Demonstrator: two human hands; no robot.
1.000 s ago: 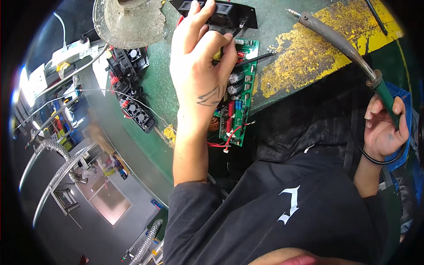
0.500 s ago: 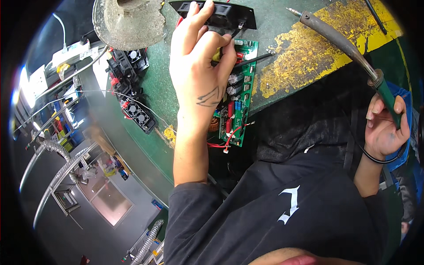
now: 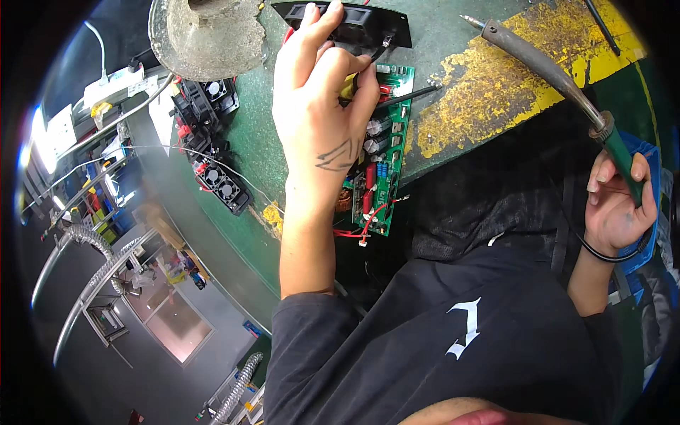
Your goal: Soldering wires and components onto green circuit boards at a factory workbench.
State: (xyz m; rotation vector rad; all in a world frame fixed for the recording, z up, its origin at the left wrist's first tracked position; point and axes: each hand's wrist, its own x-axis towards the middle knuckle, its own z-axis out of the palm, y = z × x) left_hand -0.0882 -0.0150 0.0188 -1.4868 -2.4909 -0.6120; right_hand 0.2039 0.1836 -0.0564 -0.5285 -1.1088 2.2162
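Observation:
My left hand (image 3: 319,120) reaches over a green circuit board (image 3: 397,159) with capacitors and red and blue components. Its thumb and a finger pinch a short black wire (image 3: 379,54), which runs to a metal terminal on a black panel (image 3: 395,27). Two other fingers rest against that panel, beyond the board. Part of the board and the wire's lower run are hidden by the hand. At the right, my right hand (image 3: 616,212) grips the green handle of a soldering iron (image 3: 542,67). The iron's tip points up and left, apart from the board and panel.
Several black fan units (image 3: 225,185) lie on the green bench left of my forearm. A crusted metal hood (image 3: 209,42) stands at the far left. Worn yellow tape (image 3: 489,92) marks the bench edge. A blue bin (image 3: 648,159) is behind my right hand.

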